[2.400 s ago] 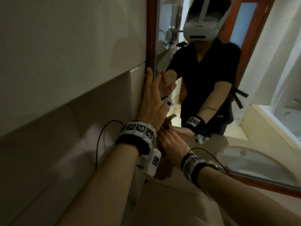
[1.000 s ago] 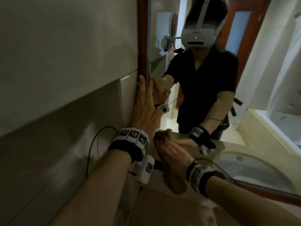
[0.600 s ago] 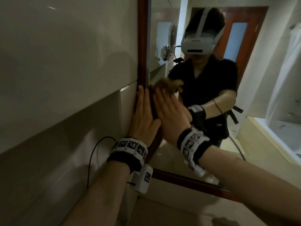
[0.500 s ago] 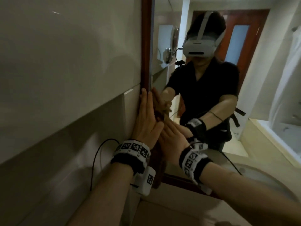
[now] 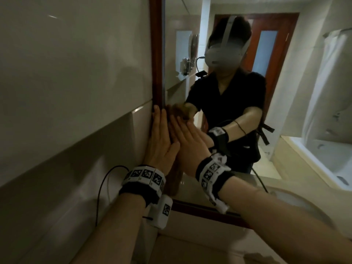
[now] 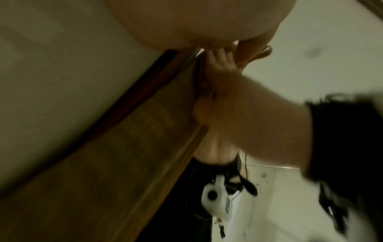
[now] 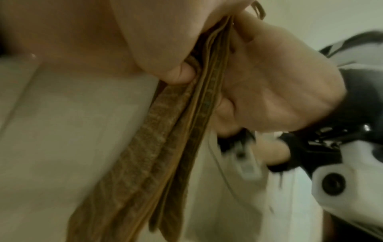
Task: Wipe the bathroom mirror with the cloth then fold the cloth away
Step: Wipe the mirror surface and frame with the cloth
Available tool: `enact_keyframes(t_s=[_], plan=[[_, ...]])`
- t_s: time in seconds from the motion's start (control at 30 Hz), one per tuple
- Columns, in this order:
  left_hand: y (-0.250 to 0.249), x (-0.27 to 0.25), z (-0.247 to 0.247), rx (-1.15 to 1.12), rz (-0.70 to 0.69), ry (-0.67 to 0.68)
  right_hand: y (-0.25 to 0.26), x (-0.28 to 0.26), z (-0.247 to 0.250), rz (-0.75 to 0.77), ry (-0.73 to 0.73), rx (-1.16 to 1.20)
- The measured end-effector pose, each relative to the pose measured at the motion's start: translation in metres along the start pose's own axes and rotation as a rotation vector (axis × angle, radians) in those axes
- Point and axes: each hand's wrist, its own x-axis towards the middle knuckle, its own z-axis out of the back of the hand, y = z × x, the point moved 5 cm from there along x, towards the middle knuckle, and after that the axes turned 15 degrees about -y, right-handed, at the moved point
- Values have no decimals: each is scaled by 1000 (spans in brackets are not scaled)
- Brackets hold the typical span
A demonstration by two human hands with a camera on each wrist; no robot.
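Cloth [image 7: 165, 147], brown and folded, hangs flat against the mirror [image 5: 238, 92] at its 9 o'clock edge, pressed there by the right hand [image 5: 187, 141] with straight fingers, thumb hooked on the cloth's edge. Left hand [image 5: 160, 143] lies flat and open on the wooden frame [image 5: 156, 54], just beside the right, at its 9 o'clock.

The right hand [image 7: 149, 36] fills the top, from ten to twelve o'clock. It presses a brown, rough, folded cloth [image 7: 157, 139] flat against the shiny mirror glass [image 7: 62, 131]. The cloth hangs down toward seven o'clock. At two o'clock the mirror shows the same hand again, with a black wrist strap [image 7: 356, 114].
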Motion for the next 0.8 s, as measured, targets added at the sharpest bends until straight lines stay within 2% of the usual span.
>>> enact_keyframes(t_s=[0.07, 0.13, 0.27, 0.37, 0.47, 0.5, 0.63, 0.73, 0.8], plan=[[0, 2, 0, -22, 23, -13, 6, -30, -16, 84, 145, -26], [0, 3, -1, -17, 22, -13, -7, -44, -14, 83, 177, -40], [5, 3, -5, 46, 14, -37, -64, -19, 40, -114, -75, -114], [6, 2, -8, 146, -17, -30, -98, 18, 75, -234, -188, -134], [4, 1, -8, 202, -23, -3, -94, 26, 75, -324, -220, -102], [4, 1, -8, 196, -13, -5, -84, 18, 64, -303, -192, -102], [3, 0, -7, 161, -33, -34, -28, -63, 0, -31, -20, -56], [3, 2, -5, 139, -15, -39, -21, -101, -18, 7, 86, -17], [2, 2, -5, 137, -17, -42, -38, -88, -1, -25, 45, -30]])
